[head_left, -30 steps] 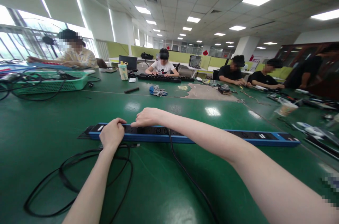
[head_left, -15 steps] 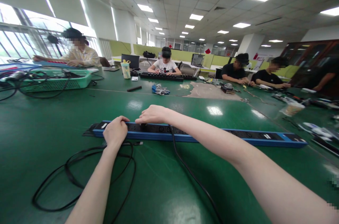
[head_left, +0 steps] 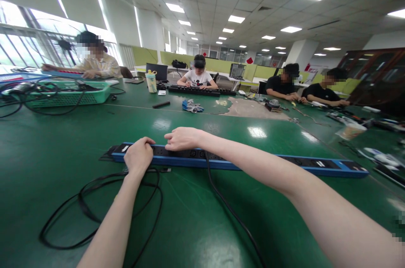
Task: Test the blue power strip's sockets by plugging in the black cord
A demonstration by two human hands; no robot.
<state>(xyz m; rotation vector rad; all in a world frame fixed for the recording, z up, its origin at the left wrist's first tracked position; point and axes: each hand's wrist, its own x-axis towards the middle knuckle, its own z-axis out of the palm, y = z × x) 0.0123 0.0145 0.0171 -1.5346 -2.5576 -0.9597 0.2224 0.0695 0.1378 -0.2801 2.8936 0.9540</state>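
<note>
A long blue power strip with a black socket face lies across the green table in front of me. My left hand is curled over the strip near its left end, fingers closed on its edge. My right hand rests on top of the strip just to the right, fingers bent down onto the sockets. What lies under those fingers is hidden. A black cable runs from the strip toward me. Another black cable loops on the table at my left.
Several people sit working along the far side of the table. A green basket with cables stands at the far left. A second black strip, a bottle, gloves and small parts lie farther back and to the right.
Both hands stay on the power strip almost unmoved. The view has shifted slightly, and my right hand's fingers have settled a little lower on the sockets.
</note>
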